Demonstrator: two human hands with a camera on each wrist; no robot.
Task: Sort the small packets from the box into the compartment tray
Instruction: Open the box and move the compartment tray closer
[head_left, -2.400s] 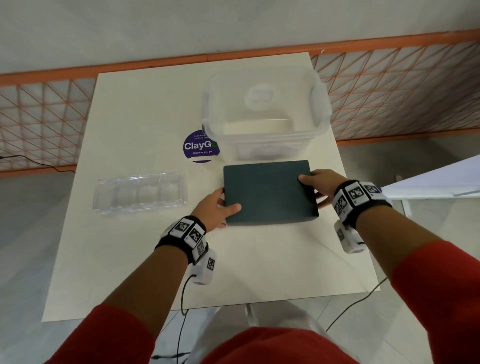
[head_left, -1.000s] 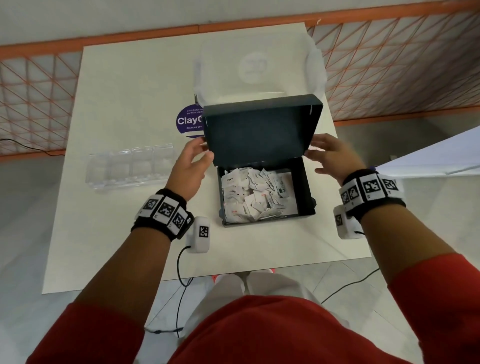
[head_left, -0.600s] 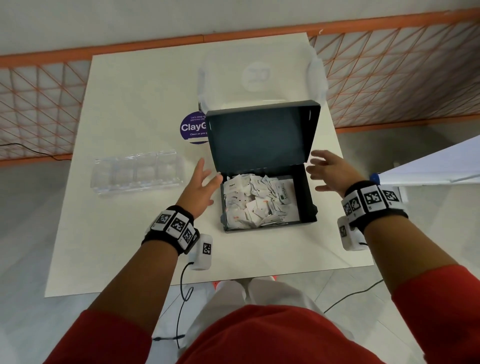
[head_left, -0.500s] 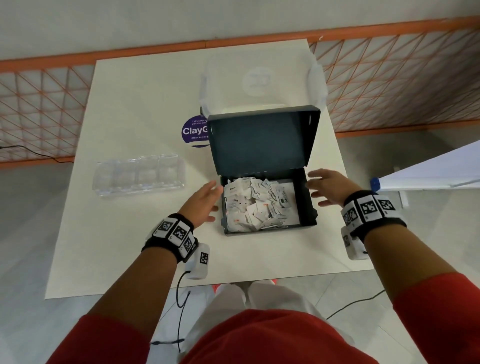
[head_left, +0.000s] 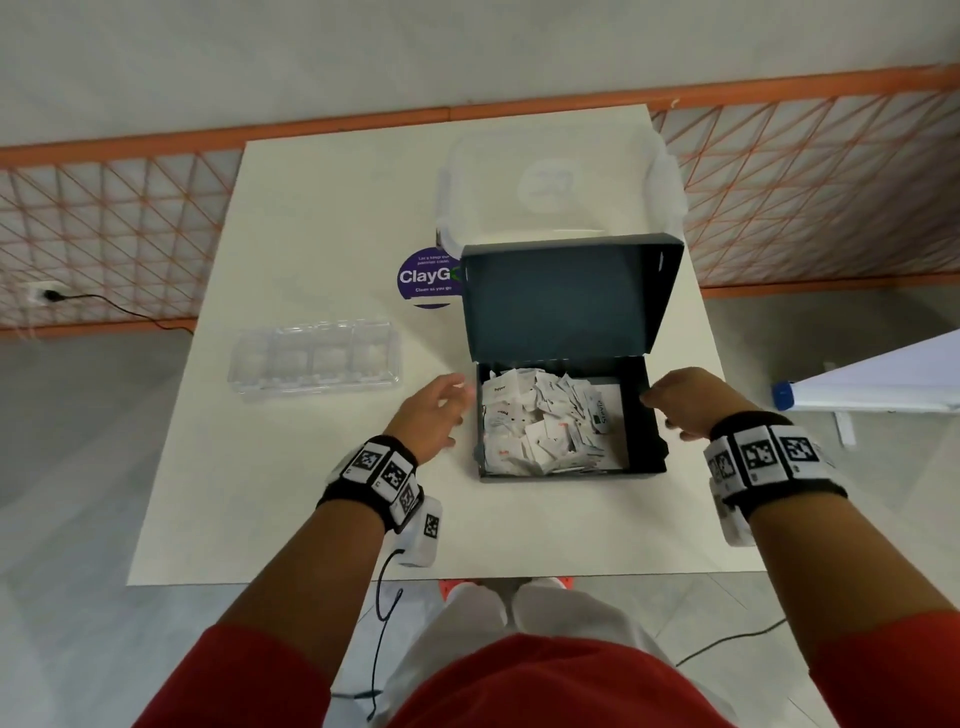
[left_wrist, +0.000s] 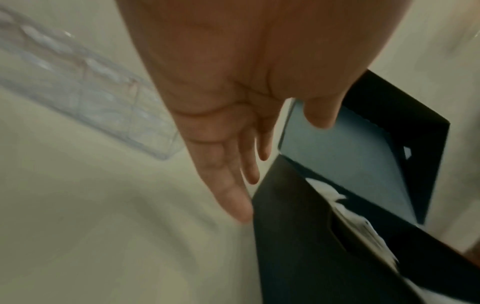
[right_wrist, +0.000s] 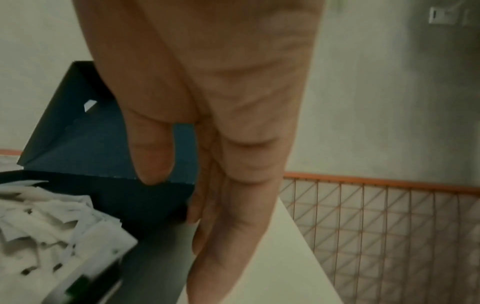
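A dark box (head_left: 649, 415) sits open on the white table (head_left: 291, 493), its lid (head_left: 566, 301) standing up at the back. Several small white packets (head_left: 540, 421) lie heaped inside. My left hand (head_left: 434, 413) hovers beside the box's left wall with straight fingers (left_wrist: 233, 197), holding nothing. My right hand (head_left: 685, 402) is at the box's right wall, fingers (right_wrist: 223, 236) extended downward and empty. The clear compartment tray (head_left: 317, 358) lies to the left, apart from both hands; in the left wrist view the tray (left_wrist: 85, 90) appears behind the hand.
A clear plastic tub (head_left: 556, 192) stands behind the box lid. A purple round sticker (head_left: 428, 278) is on the table left of the lid. An orange mesh fence (head_left: 810, 176) runs behind the table. A white board edge (head_left: 872, 379) juts in at right.
The box went from closed to open: both hands lifted the lid, let it go, then dropped down to the sides of the box base.
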